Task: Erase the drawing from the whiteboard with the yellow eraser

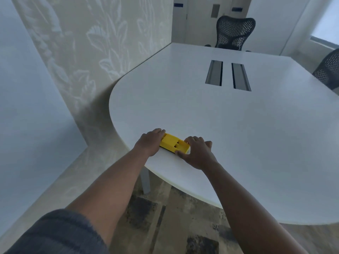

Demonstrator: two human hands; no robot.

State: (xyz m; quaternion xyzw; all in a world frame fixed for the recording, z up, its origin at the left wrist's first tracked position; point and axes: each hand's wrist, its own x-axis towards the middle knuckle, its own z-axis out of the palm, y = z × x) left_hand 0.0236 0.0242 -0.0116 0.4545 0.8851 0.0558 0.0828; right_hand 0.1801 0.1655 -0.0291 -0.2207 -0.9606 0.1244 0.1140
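Note:
A yellow eraser, a flat rectangular block, lies on the white table close to its near left edge. My left hand grips the eraser's left end, fingers curled over it. My right hand holds its right end, thumb at the near corner and fingers over the far side. A pale blank surface fills the left of the view; I cannot tell if it is the whiteboard, and no drawing shows anywhere.
Two cable slots are cut into the table's far middle. A black mesh chair stands at the far end, and another chair at the right edge. A patterned wall runs along the left. Carpet lies below.

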